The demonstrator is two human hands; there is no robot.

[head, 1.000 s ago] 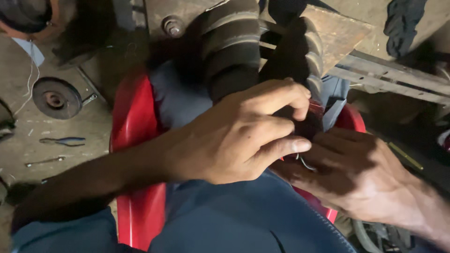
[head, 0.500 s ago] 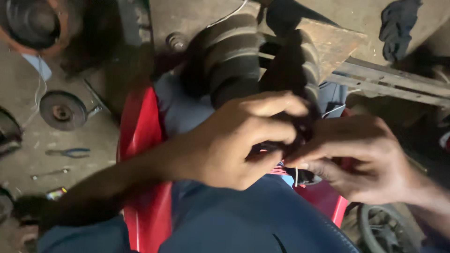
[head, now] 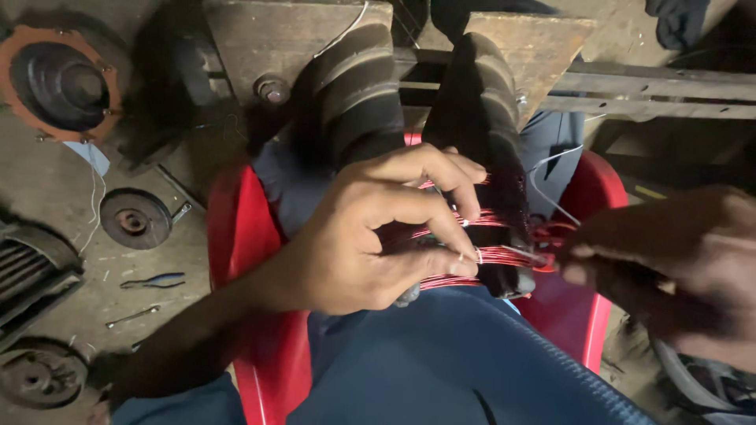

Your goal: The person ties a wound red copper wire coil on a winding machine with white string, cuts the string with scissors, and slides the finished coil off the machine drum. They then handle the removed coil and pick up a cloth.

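Observation:
A dark ribbed winding form [head: 480,134] rests on my lap, with red copper wire [head: 492,256] wound across its lower end. My left hand [head: 378,236] presses fingertips and thumb on the red wire strands, pinching them against the form. Off to the right, my right hand [head: 669,267] pulls a thin strand taut from the form's right edge, fingers closed on it. A second ribbed dark piece [head: 350,94] lies beside the form, partly behind my left hand.
I sit on a red plastic chair [head: 252,260] in blue trousers [head: 441,362]. A wooden frame [head: 551,47] stands ahead. On the floor at left lie a round metal pulley [head: 134,219], pliers [head: 153,280], an orange-rimmed motor housing [head: 59,79] and a finned motor casing [head: 27,271].
My right hand has pulled away to the right, drawing the strand out. My left hand shifted, and the red windings now show under its fingers.

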